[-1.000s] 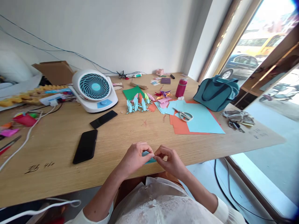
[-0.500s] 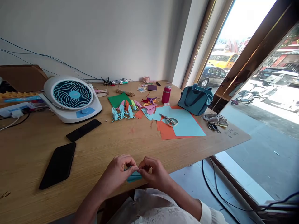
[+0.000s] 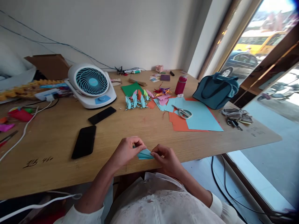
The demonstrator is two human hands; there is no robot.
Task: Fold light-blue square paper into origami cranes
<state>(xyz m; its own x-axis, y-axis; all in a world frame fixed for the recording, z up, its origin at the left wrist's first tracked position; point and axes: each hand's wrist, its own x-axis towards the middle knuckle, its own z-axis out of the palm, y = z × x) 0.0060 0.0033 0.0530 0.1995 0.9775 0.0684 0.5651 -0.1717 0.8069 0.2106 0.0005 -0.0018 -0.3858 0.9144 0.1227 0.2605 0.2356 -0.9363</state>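
Head: folded paper (image 3: 144, 154) between left hand (image 3: 127, 151), right hand (image 3: 167, 157)

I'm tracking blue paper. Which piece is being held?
The small folded piece held by the left hand and right hand; the blue sheets and blue figures sit farther back, untouched.

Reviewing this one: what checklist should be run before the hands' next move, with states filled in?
1. Left hand gripping the folded paper: ok, pinched near its upper left edge.
2. Right hand gripping too: ok, pinching the right end.
3. Scissors away from both hands: ok, lying on blue paper.
4. Bottle upright: ok.
5. Creases sharp and even: cannot tell, too small.
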